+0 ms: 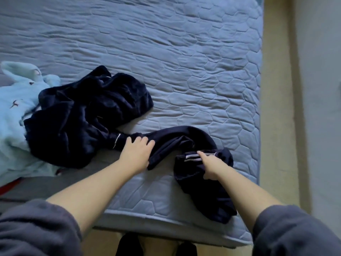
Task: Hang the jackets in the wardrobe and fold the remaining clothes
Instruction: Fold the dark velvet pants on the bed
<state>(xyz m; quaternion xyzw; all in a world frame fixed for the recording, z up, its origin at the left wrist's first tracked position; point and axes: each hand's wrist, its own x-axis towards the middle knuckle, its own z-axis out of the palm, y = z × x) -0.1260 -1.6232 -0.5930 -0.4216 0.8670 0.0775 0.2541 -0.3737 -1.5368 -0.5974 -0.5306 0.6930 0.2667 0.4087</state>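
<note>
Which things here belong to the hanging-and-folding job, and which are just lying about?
Job in hand:
navy striped garment, gripped by the left hand and right hand
navy plush heap, waiting
pale blue fleece garment, waiting

Lying about:
quilted bed cover, just the work surface
red item at the left edge, too little showing to identify

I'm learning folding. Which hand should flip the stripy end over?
Probably the right hand: it grips the navy garment right at its white stripes. The left hand holds the middle, farther from that end, and could pin it down.
</note>
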